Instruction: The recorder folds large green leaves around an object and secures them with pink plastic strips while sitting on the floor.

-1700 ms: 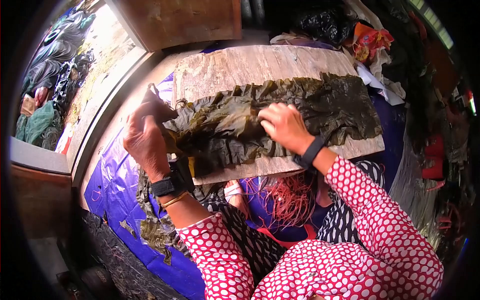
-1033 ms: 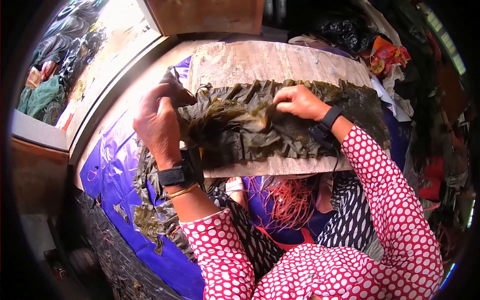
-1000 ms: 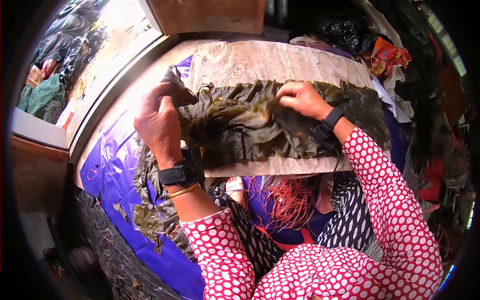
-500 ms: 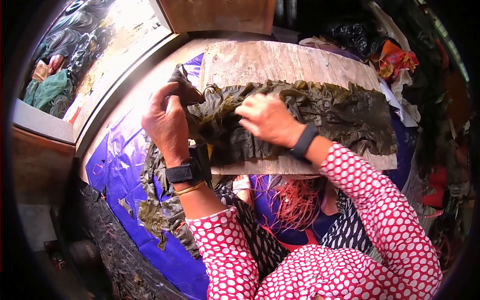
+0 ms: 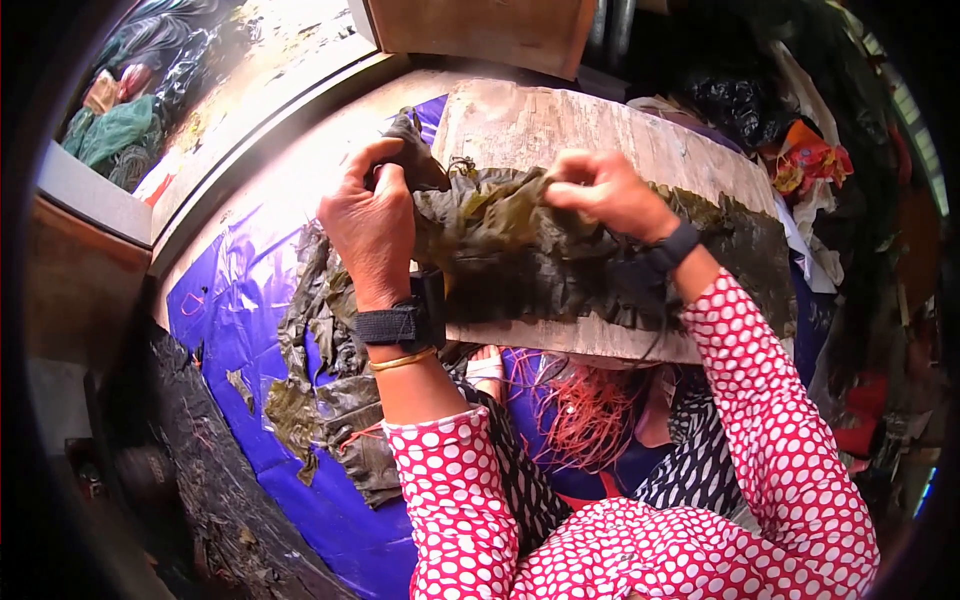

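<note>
A wide, crinkled dark olive sheet that looks like seaweed (image 5: 530, 275) lies across a pale wooden board (image 5: 570, 125) in front of me. My left hand (image 5: 368, 225) is closed around a bunched dark piece at the sheet's left end, which sticks up above my fingers. Closed in a pinch, my right hand (image 5: 612, 195) grips the sheet's upper edge near the middle and holds it raised. Between my two hands the material is gathered and partly blurred by motion. My palms hide how much is in each grip.
Below the board, between my legs, sits a tangle of pinkish-red strings (image 5: 590, 410). More dark olive sheets (image 5: 350, 425) lie at left on a shiny blue-purple tarp (image 5: 240, 390). A red and yellow bag (image 5: 808, 160) is among clutter at right. A doorway sill (image 5: 270, 125) runs along the upper left.
My right hand has shifted right and closed on the sheet's upper edge, lifting it. My left hand keeps its hold at the left end. The whole view has shifted slightly.
</note>
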### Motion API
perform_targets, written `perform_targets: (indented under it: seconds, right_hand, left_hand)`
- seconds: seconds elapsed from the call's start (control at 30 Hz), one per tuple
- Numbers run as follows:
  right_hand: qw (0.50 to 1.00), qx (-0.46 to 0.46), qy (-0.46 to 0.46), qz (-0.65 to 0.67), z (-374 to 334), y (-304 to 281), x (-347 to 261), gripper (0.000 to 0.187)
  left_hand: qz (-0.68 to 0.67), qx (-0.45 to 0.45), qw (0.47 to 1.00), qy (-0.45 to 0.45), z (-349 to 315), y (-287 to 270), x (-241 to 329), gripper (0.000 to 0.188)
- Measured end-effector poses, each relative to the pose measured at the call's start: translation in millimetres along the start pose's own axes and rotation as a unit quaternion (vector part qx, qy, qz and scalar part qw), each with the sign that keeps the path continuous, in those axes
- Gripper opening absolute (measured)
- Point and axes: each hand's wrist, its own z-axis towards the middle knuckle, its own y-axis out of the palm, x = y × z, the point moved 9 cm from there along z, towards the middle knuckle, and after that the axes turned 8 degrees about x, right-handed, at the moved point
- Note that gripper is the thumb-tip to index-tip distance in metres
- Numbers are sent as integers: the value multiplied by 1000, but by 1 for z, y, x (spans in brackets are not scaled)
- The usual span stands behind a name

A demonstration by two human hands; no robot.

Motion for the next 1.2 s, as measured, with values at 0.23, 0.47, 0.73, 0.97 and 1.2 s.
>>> perform_targets:
  seconds: [0.23,0.47,0.73,0.97,1.2]
  right_hand:
    - [999,9,-16,44,-20,-60,-50,8]
    - [997,36,-58,-20,-49,-134,-84,14]
    - [981,-21,-62,185,-69,-156,-95,14]
    - [985,-125,-23,-114,10,-1,-51,24]
    - [975,103,-143,-133,11,-20,-36,29]
  left_hand:
    - [-7,-24,1000,-6,-5,7,-3,21]
    - [-30,-31,999,-21,-9,16,-1,21]
    - [-17,-37,999,-21,-12,21,1,20]
    - [-30,-27,999,-13,-10,20,6,20]
    - [6,-25,1000,10,-5,11,4,21]
